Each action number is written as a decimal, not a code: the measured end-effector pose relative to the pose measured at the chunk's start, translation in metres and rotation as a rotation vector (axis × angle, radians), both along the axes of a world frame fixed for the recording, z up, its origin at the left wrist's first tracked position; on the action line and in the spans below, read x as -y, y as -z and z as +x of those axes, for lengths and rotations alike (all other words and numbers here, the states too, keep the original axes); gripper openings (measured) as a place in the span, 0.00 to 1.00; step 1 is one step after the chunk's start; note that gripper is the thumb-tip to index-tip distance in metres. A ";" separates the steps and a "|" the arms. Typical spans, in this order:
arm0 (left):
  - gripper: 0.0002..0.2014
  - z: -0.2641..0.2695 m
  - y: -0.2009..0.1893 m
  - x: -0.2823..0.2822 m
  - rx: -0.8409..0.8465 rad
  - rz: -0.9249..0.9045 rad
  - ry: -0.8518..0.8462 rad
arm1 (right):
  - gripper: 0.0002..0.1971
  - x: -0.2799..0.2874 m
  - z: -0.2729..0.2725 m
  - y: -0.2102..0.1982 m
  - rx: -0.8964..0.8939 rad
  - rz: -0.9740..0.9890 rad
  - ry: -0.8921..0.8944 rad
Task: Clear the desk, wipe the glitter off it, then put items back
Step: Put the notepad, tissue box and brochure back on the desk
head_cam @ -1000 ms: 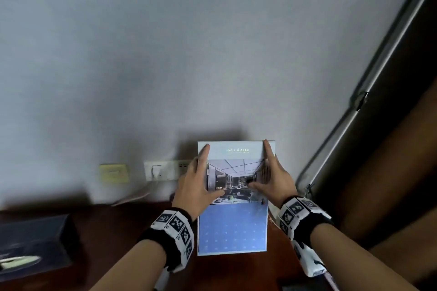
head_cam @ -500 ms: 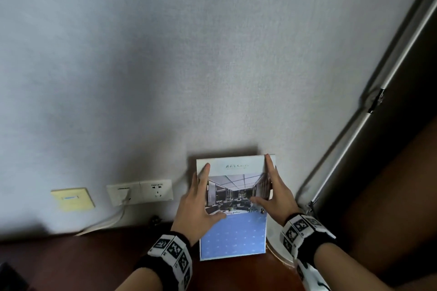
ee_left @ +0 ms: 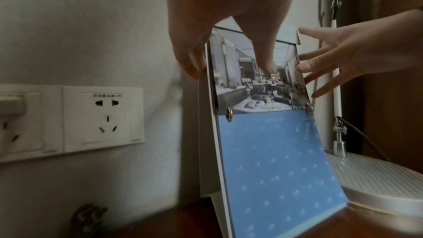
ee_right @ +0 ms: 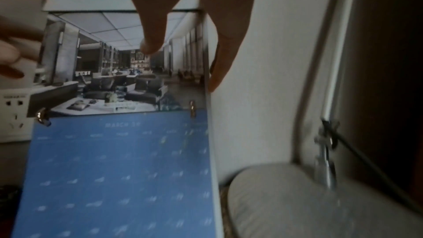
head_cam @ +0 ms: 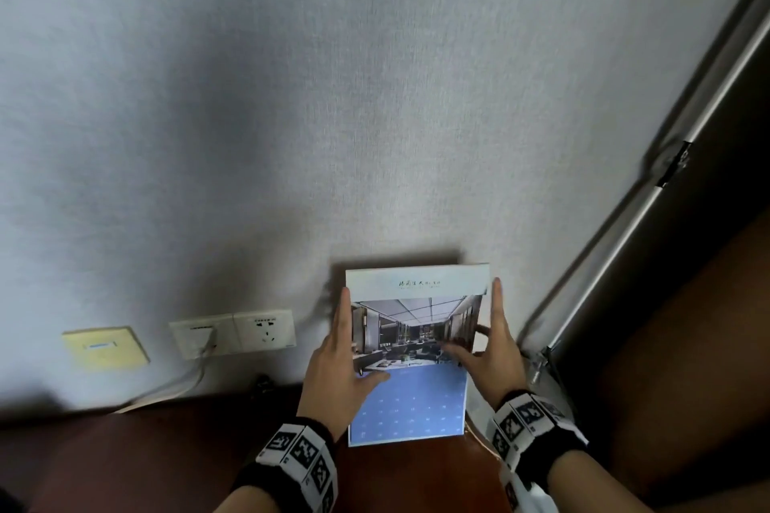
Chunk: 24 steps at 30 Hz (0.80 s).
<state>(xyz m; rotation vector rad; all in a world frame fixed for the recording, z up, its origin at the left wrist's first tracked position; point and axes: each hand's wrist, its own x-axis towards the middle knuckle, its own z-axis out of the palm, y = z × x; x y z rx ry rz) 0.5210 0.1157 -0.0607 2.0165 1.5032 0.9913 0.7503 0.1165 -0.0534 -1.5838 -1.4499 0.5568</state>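
Pinching calendar (head_cam: pixel 412 329) at both side edges, thumbs on front; upright between left hand (head_cam: pixel 337 379) and right hand (head_cam: pixel 496 362), long axis vertical, equally near, foot at desk (head_cam: pixel 166 462).

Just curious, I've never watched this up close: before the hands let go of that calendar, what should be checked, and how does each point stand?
1. Calendar foot on the desk: ok.
2. Its back prop spread out behind: ok.
3. Left hand and right hand hold its side edges: ok.
4. Clear of the lamp base: cannot tell, they overlap in view.
5. Wall socket left uncovered: ok.
6. Desk wiped clean: cannot tell, too dark.
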 end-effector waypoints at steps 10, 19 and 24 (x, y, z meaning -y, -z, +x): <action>0.63 0.002 0.029 0.002 0.017 -0.180 0.042 | 0.61 0.000 0.003 0.039 -0.023 -0.208 -0.084; 0.63 0.004 0.029 0.009 -0.002 -0.180 0.032 | 0.56 0.020 0.010 0.032 -0.062 -0.202 -0.106; 0.63 0.000 0.033 0.015 -0.028 -0.174 0.045 | 0.60 0.023 0.007 0.046 0.001 -0.214 -0.050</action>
